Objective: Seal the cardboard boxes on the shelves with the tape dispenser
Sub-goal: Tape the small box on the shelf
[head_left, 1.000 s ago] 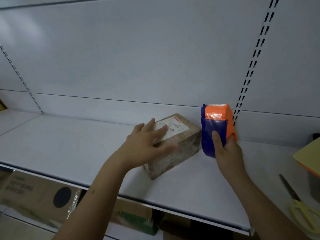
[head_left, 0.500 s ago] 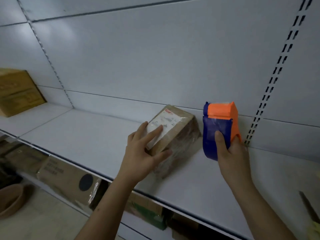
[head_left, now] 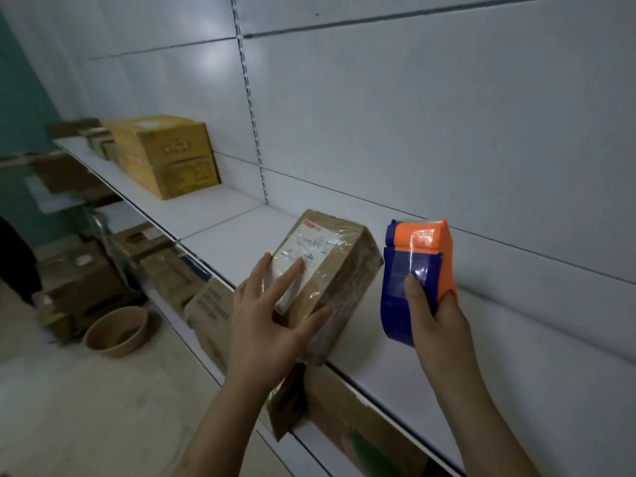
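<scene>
Left hand [head_left: 272, 325] lying flat, fingers spread, on small box [head_left: 330, 270] sitting at shelf [head_left: 481, 366] front edge. Right hand [head_left: 437, 318] gripping tape dispenser [head_left: 418, 270] just right of box; its fingers hiding behind dispenser. Label text blurring, unreadable.

white shelf [head_left: 430, 370], taped box [head_left: 339, 270], yellow carton [head_left: 165, 153]

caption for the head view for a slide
Left hand steadies a labelled cardboard box on the shelf; right hand holds the tape dispenser.

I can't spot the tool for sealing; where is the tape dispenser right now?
In the head view, the tape dispenser is right of centre, gripped by the right hand just above the white shelf, beside the small cardboard box.
</scene>
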A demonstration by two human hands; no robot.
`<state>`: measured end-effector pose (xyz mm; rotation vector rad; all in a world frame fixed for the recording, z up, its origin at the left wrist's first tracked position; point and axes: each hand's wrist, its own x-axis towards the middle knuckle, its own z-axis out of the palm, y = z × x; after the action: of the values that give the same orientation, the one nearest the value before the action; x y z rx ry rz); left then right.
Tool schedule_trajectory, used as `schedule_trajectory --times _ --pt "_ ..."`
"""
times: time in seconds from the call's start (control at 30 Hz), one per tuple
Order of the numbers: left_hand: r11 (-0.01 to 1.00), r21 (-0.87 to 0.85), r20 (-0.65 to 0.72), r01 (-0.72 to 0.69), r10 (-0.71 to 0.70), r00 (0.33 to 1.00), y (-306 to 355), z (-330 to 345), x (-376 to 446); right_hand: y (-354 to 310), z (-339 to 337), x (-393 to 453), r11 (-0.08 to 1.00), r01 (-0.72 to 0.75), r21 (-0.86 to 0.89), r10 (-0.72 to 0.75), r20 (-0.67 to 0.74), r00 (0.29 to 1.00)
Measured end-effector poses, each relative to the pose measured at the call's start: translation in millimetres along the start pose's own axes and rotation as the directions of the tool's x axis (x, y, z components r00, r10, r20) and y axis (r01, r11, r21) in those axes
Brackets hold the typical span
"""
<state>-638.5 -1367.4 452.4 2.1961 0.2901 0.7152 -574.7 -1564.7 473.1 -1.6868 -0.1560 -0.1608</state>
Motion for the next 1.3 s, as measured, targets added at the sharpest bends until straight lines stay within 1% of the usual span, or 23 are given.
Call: schedule_trajectory --times 0.07,0.23,0.37,0.53,0.67,0.8,1.0,1.1,1.17,1.23,1.3 --pt "1.000 -0.017 -0.035 -0.002 0.001 0.999 -26.9 -23.1 21.0 -4.8 40.1 9.6 1.000 0.007 0.006 -0.007 0.012 1.000" --pt "1.000 0.006 -0.078 -0.017 0.018 0.997 -99.2 -91.0 84.6 -20.7 154.1 33.3 1.000 0.007 0.003 -0.007 0.048 0.999" --pt "0.998 0.067 -0.057 -0.006 0.010 0.998 -150.5 -138.0 133.3 -32.1 236.2 49.8 1.000 -0.007 -0.027 0.009 0.074 0.997" --pt "0.984 0.177 -0.026 -0.020 0.025 0.999 -202.0 -169.9 203.1 -32.5 316.1 74.5 0.996 -0.046 -0.076 0.053 0.085 0.995" --pt "0.974 0.222 -0.015 -0.038 0.042 0.999 -236.9 -181.1 261.9 -28.3 366.9 101.2 0.993 -0.059 -0.098 0.066 0.066 0.996" --pt "0.956 0.289 0.013 -0.045 0.044 0.999 -267.0 -183.4 332.2 -21.8 414.3 136.1 0.996 -0.077 -0.054 0.079 0.045 0.996" --pt "0.903 0.427 0.081 -0.038 0.004 0.997 -297.1 -177.0 440.5 -22.5 476.9 189.4 0.986 -0.165 -0.013 0.166 0.034 0.986" --pt "0.876 0.473 0.074 -0.096 0.069 0.995 -314.5 -174.9 486.5 -20.9 500.1 208.9 0.980 -0.201 -0.005 0.201 0.038 0.979" --pt "0.879 0.467 0.078 -0.095 0.066 0.995 -327.0 -171.5 509.2 -16.4 510.5 216.5 0.972 -0.236 -0.010 0.236 0.037 0.971" --pt "0.866 0.485 0.162 -0.121 0.046 0.986 -342.5 -165.1 518.5 -11.7 517.4 220.4 0.961 -0.276 -0.033 0.277 0.028 0.961" --pt "0.812 0.538 0.273 -0.226 0.086 0.958 -358.4 -155.8 517.8 -8.6 522.4 227.1 0.957 -0.284 -0.060 0.284 -0.012 0.959"
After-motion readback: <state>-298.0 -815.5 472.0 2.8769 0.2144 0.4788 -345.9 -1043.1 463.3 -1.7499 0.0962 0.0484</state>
